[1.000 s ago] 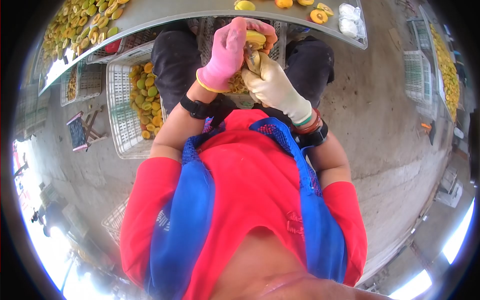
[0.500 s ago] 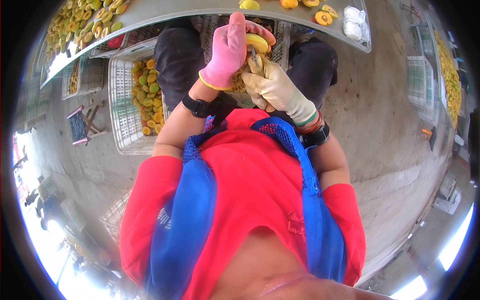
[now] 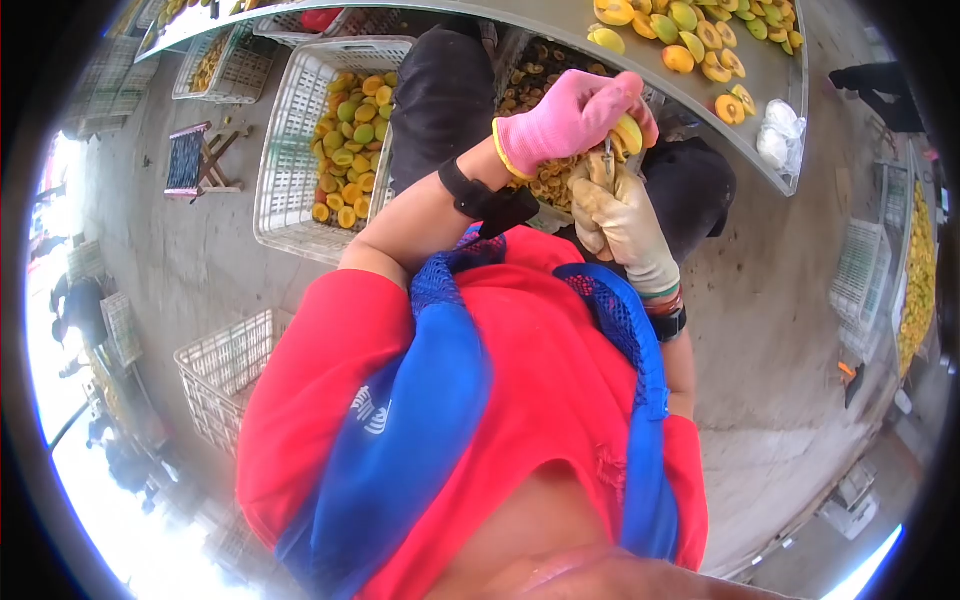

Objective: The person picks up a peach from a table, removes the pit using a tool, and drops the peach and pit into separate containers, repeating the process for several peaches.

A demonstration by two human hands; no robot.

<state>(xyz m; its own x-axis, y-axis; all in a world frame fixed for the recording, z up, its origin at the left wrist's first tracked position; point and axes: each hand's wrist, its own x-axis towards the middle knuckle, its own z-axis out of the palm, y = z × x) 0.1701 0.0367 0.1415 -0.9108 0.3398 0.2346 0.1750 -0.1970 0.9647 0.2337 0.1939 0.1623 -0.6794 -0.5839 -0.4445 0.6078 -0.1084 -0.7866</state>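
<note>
The left hand (image 3: 580,118), in a pink knit glove with a yellow cuff, is curled round a smooth, rounded yellow fruit (image 3: 628,134), pinching it just beside the table's edge. The right hand (image 3: 622,218), in a stained cream glove, is closed round a slim metal tool (image 3: 608,152), its tip up against the fruit. Below them, small ring-like scraps (image 3: 555,188) fill a container. A white latticed plastic crate (image 3: 283,165) holds green and orange fruit, and cut halves (image 3: 710,36) lie on the smooth grey table (image 3: 545,10) near a crumpled plastic bag (image 3: 775,140).
</note>
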